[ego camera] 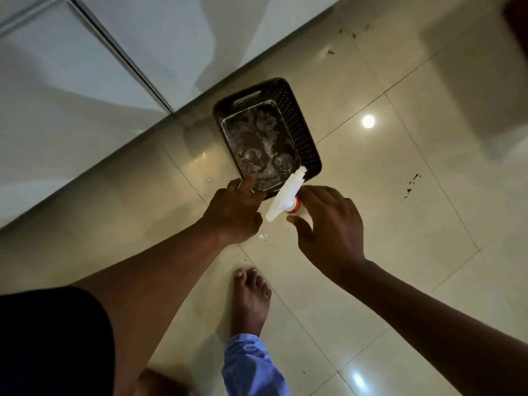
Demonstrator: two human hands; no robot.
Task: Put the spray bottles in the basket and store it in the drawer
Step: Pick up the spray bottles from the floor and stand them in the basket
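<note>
- Bottle point(285, 197): white spray head with a red collar, held just over the near rim of the basket point(300, 121), nozzle tip pointing into it. Body hidden under the right hand point(328, 224).
- Right fingers point(320, 195) are curled round the bottle below the collar, clamped on it.
- Left hand point(233, 211): forefinger out, touching the near basket edge; other fingers loosely bent, gripping nothing I can see.
- Handling, judged: plastic bottle, light unless full, stiff, smooth and maybe slippery; the neck under the collar is the sure hold. The trigger head is the weak part.
- Basket: dark, perforated, rigid, handle slot at the far end; bottom stained, no bottles in it yet.
- Around: glossy tile floor point(400, 252), cabinet fronts point(85, 81) just beyond the basket, bare foot point(251, 298) near. Nothing blocks the drop; no open drawer in view.
</note>
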